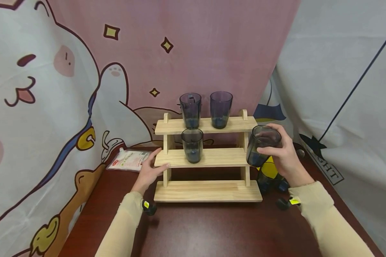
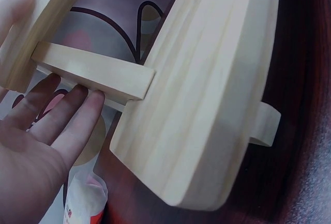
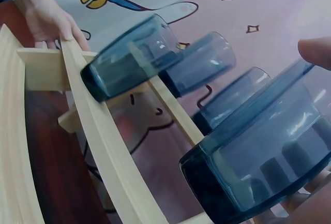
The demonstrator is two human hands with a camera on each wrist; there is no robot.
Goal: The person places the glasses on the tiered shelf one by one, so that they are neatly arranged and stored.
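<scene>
A three-tier wooden shelf rack (image 1: 209,192) stands on the table. My left hand (image 1: 150,171) grips the left end of its middle tier; in the left wrist view the thumb lies on that board and the fingers (image 2: 77,125) touch the upright. My right hand (image 1: 286,155) holds a tinted drinking glass (image 1: 253,157) at the rack's right side, tilted, with the thumb across its near side. In the right wrist view this glass (image 3: 248,157) fills the lower right. Another glass (image 1: 193,146) stands on the middle tier, left of centre. On the top tier stand two more glasses, one left (image 1: 190,110) and one right (image 1: 221,109).
Behind the right hand, dark glassware (image 1: 265,182) and a yellow item (image 1: 268,168) sit on the table beside the rack, partly hidden. A flat plastic packet (image 1: 128,160) lies at the back left. Printed cloth (image 1: 212,53) hangs close behind and on both sides.
</scene>
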